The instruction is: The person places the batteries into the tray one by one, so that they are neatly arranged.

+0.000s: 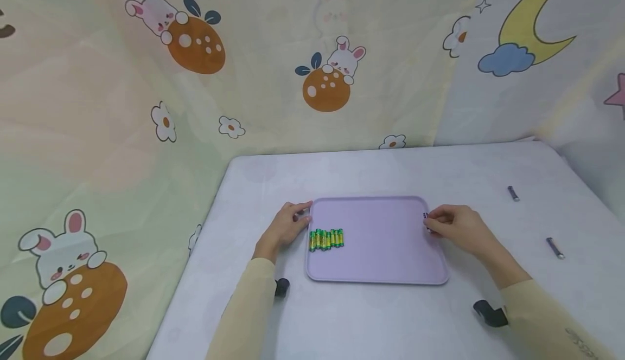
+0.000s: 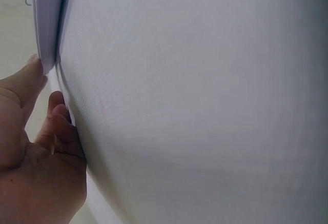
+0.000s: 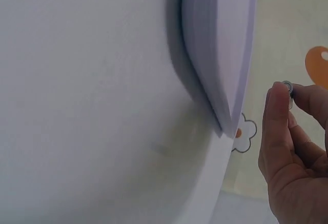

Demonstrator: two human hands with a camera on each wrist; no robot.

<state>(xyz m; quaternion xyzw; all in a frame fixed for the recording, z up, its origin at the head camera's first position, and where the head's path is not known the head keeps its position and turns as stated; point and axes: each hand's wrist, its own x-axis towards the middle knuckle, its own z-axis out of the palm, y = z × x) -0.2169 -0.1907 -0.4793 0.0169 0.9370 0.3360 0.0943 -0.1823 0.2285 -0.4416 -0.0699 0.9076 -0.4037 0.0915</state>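
A light purple tray (image 1: 378, 265) lies on the table. Near its left side, several green and yellow batteries (image 1: 326, 239) stand side by side in a row. My left hand (image 1: 285, 225) is at the tray's left edge, with its fingertips right at the rim; the left wrist view shows the thumb (image 2: 33, 73) against the tray's outer side. Between thumb and fingertips my right hand (image 1: 459, 229) pinches a small dark battery (image 1: 426, 216) by the tray's right rim. Its round metal end (image 3: 288, 86) shows in the right wrist view; the fingers cover much of it.
Two more dark batteries with silvery ends lie on the table to the right, one farther back (image 1: 513, 193) and one nearer (image 1: 555, 248). A white cloth (image 1: 371, 322) covers the table. Behind it hangs a printed curtain (image 1: 273, 83) with rabbits and flowers.
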